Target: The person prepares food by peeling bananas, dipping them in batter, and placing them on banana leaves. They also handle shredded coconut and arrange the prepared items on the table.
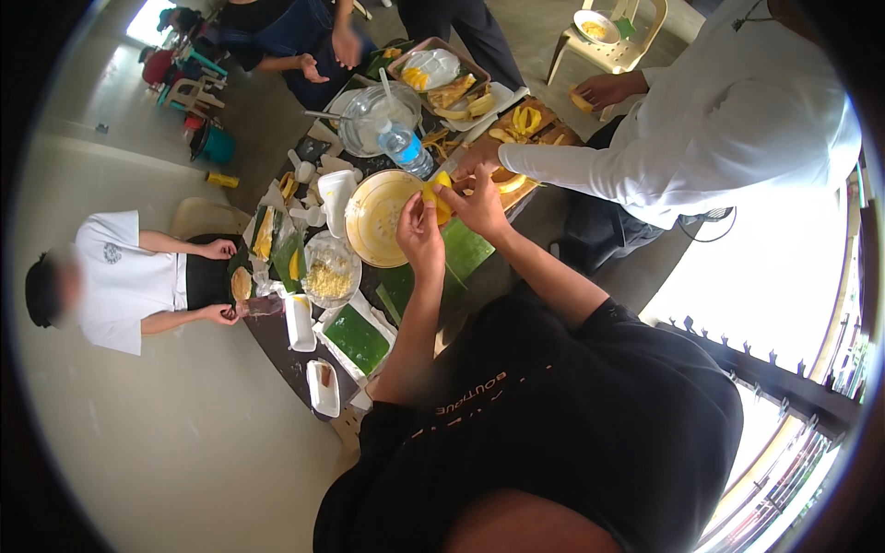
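Both of my hands are raised over the right rim of a pale yellow bowl (379, 238). Between them is a bright yellow piece of fruit (435, 188), its exact kind partly hidden by my fingers. My left hand (422, 235) grips it from the near side, fingertips pointing up. My right hand (482, 205) pinches it from the right with thumb and fingers. Whitish residue or liquid lies in the bottom of the bowl. Beneath my hands a green banana leaf (467, 247) spreads at the table's edge.
A plastic water bottle (406, 148) stands behind the bowl, near a large clear bowl (370, 104). A plate of yellow crumbly food (330, 278) sits left. At right, a co-worker's hand (480, 157) reaches across a wooden board (546, 124) bearing peeled fruit. Another person holds a glass (263, 306).
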The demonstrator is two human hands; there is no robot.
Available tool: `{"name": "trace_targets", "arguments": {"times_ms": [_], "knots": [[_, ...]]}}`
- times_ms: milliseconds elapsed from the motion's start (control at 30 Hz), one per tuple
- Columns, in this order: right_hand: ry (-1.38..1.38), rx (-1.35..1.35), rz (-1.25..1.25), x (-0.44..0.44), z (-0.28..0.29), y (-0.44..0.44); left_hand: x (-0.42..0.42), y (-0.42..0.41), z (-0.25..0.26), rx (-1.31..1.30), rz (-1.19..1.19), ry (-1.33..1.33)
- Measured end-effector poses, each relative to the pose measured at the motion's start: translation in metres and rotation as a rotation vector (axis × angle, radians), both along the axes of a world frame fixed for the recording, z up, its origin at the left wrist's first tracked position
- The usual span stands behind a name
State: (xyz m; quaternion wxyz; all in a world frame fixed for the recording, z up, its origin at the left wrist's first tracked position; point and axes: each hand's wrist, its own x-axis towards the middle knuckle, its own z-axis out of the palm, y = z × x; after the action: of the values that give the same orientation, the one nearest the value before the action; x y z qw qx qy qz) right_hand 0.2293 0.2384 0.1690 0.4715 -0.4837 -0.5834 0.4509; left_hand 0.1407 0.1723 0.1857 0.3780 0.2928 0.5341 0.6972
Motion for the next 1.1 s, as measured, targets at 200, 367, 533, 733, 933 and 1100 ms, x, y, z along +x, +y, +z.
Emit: {"name": "trace_targets", "arguments": {"times_ms": [200, 367, 533, 733, 933, 1100], "knots": [[-0.042, -0.023, 0.095, -0.008, 0.014, -0.004, -0.012, -0.002, -0.005, -0.006, 0.101, 0.134], [0.011, -0.087, 0.18, -0.012, 0.016, -0.01, -0.021, -0.009, -0.005, -0.019, 0.135, 0.193], [0.125, -0.15, 0.219, -0.012, 0.011, -0.013, -0.021, -0.015, -0.004, -0.017, 0.096, 0.06], [0.127, -0.199, 0.315, -0.01, 0.0, -0.014, -0.03, -0.017, -0.012, 0.01, 0.075, 0.137], [0.221, -0.187, 0.44, -0.01, -0.014, -0.012, -0.042, -0.019, -0.016, -0.043, 0.016, 0.247], [0.252, -0.38, 0.606, -0.01, -0.008, -0.007, -0.051, -0.023, -0.018, -0.041, 0.019, 0.177]]}}
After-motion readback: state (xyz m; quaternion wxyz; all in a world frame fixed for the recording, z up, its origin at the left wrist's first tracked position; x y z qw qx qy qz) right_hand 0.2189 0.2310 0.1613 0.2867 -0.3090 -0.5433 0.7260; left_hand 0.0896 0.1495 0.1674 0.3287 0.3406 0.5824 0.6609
